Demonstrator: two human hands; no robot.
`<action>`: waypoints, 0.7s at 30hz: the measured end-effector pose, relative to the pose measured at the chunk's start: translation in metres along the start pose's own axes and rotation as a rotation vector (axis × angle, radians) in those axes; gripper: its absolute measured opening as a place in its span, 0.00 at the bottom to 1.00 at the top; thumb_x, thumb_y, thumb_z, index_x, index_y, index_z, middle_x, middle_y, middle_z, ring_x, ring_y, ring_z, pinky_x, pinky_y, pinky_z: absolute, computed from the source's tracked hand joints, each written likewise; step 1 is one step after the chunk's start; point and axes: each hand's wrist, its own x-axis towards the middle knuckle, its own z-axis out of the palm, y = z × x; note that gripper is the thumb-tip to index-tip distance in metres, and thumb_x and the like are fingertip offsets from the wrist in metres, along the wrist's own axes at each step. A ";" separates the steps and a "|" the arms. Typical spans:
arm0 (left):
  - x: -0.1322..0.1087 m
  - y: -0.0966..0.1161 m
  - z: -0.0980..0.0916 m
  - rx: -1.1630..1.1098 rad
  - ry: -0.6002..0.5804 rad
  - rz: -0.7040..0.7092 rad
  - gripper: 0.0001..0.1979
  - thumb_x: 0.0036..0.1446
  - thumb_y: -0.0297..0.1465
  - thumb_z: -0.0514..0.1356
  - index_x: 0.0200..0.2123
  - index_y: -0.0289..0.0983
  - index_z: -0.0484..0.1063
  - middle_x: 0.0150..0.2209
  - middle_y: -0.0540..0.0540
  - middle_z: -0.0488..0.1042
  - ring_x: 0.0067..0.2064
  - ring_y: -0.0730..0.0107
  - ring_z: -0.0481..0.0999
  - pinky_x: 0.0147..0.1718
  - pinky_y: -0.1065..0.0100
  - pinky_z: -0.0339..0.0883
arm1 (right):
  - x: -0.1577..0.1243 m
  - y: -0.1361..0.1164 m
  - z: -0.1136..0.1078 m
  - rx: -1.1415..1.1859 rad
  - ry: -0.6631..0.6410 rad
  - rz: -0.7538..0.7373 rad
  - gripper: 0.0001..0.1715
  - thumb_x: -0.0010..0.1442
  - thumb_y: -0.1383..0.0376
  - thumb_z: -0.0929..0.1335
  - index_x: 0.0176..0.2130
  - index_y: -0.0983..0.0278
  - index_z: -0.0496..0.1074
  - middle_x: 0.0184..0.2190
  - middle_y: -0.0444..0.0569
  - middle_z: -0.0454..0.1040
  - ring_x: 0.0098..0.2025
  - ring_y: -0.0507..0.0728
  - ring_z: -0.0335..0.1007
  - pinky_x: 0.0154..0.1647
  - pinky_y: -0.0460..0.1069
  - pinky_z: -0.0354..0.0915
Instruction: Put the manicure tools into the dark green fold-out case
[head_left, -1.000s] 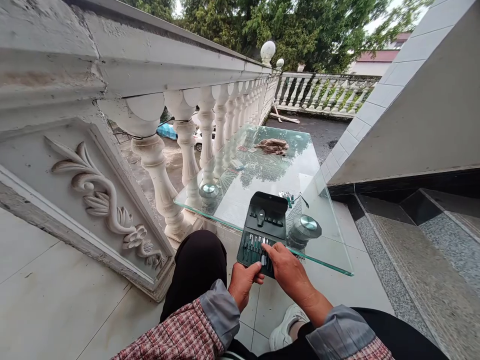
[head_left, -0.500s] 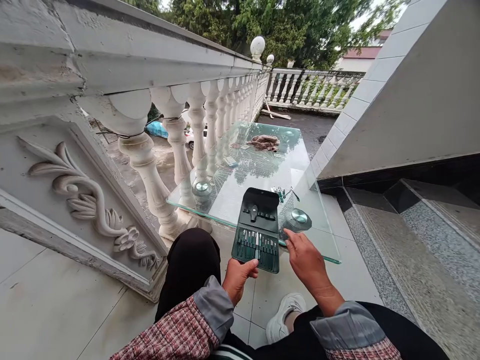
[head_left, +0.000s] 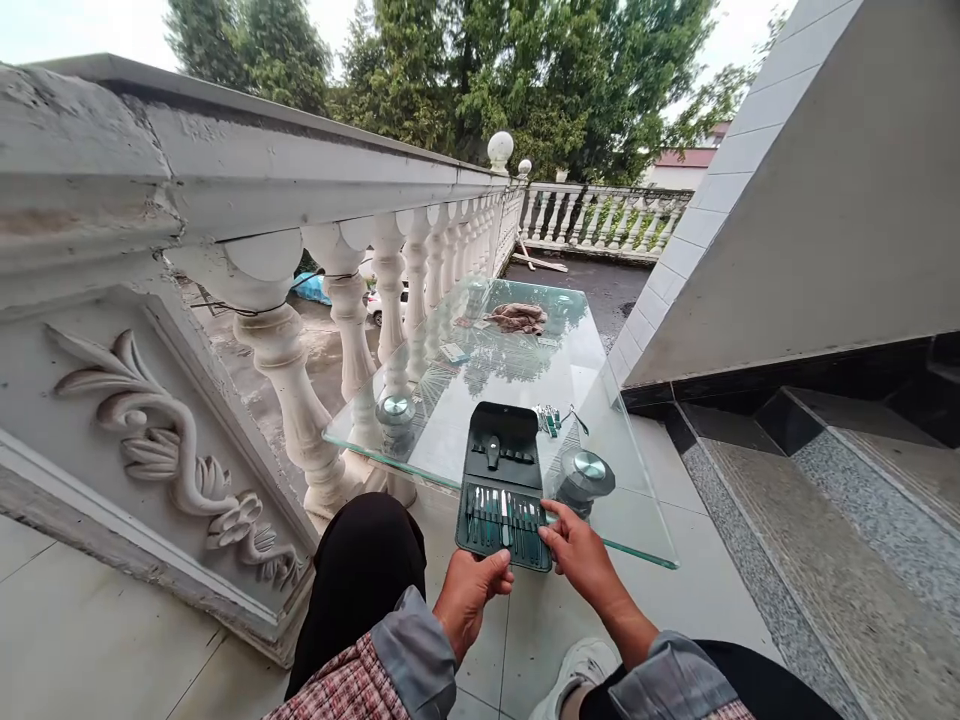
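Observation:
An unfolded dark green manicure case (head_left: 501, 460) is held over the near edge of the glass table. Slim metal tools (head_left: 504, 505) stand in a row of loops in its lower half, and a nail clipper-like piece (head_left: 493, 452) sits in the upper flap. My left hand (head_left: 469, 597) is closed on the bottom edge, thumb on top. At the right edge my right hand (head_left: 581, 550) has its thumb and fingers closed against the case; its fingertips are partly hidden. Beyond the case, several small metal tools (head_left: 551, 420) lie on the glass, with a dark-handled one (head_left: 576, 418) beside them.
The glass table (head_left: 420, 440) bears a crumpled brown cloth (head_left: 519, 318) and a small light packet (head_left: 454, 353). Metal discs (head_left: 589, 465) cap its legs. A white balustrade (head_left: 281, 370) runs along the left; stone steps (head_left: 757, 480) rise at the right.
My right hand has moved left, from beside the case onto its right edge. My left hand still grips the bottom. The camera has tilted up somewhat.

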 end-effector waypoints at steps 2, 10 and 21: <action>0.002 0.003 0.000 0.014 -0.024 -0.022 0.21 0.34 0.37 0.71 0.30 0.29 0.72 0.26 0.44 0.73 0.23 0.77 0.69 0.22 0.75 0.63 | 0.011 0.001 0.000 0.043 0.007 0.022 0.22 0.53 0.61 0.59 0.45 0.64 0.69 0.19 0.40 0.67 0.21 0.53 0.66 0.22 0.47 0.61; 0.035 0.025 0.003 0.054 -0.022 -0.052 0.22 0.37 0.40 0.71 0.30 0.29 0.72 0.27 0.43 0.75 0.23 0.79 0.69 0.22 0.77 0.63 | 0.058 -0.007 -0.023 -0.121 -0.017 -0.023 0.17 0.52 0.59 0.61 0.38 0.61 0.74 0.20 0.42 0.72 0.25 0.54 0.68 0.27 0.47 0.60; 0.023 0.071 0.031 0.394 -0.523 -0.249 0.17 0.44 0.44 0.65 0.24 0.34 0.72 0.26 0.43 0.75 0.21 0.76 0.68 0.20 0.74 0.60 | 0.167 0.018 -0.038 -0.312 0.297 0.108 0.12 0.55 0.59 0.63 0.35 0.64 0.69 0.34 0.50 0.71 0.36 0.57 0.67 0.33 0.48 0.57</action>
